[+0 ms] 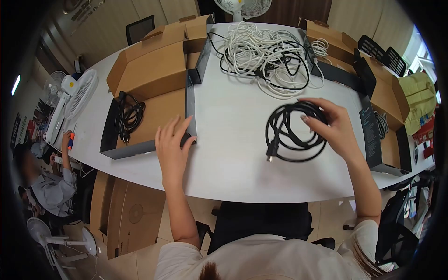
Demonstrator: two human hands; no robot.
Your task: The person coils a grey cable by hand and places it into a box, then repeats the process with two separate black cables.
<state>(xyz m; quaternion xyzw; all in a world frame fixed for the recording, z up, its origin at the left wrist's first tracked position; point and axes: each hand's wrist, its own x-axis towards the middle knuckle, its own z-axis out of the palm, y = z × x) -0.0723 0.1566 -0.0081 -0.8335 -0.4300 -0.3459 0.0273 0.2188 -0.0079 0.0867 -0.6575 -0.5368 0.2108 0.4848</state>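
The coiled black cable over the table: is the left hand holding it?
No, the right hand grips the coiled black cable.

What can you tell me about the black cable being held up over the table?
The black cable is wound into a loose, roundish coil of several loops, with a smooth, rubbery-looking sheath. One end, with a black plug and a metallic tip, hangs at the coil's lower left. The right hand grips its upper right side, thumb in front; the left hand is clear of it.
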